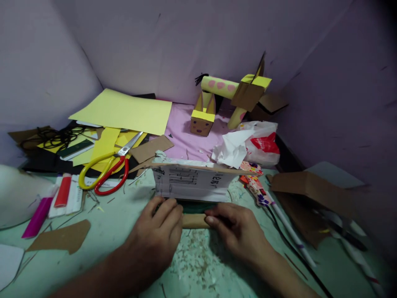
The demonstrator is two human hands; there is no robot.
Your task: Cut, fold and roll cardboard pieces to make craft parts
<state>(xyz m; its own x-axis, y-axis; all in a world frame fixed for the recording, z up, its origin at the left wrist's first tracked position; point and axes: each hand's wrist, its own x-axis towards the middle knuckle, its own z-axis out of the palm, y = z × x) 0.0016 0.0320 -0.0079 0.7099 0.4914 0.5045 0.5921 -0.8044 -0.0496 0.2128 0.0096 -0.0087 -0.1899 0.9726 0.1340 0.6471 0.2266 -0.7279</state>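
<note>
My left hand [163,231] has its fingers curled over the left end of a narrow brown cardboard strip [195,221]. At the strip's right end, my right hand [237,227] pinches it between thumb and fingers. Directly behind the strip stands an upright panel [198,182] faced with white paper bearing dark writing, its top edge brown. A dark green surface [198,206] shows between panel and strip; whether these parts are joined I cannot tell. The left fingertips come close to the panel's lower left corner, and both hands rest low near the table.
Scissors [120,155] with yellow and red handles lie on yellow paper [124,111] at left. Behind stand a small cardboard animal head [202,122] and a spotted tube figure [248,91]. A plastic bag [263,142], a hot glue gun [257,190] and cardboard [310,190] occupy the right.
</note>
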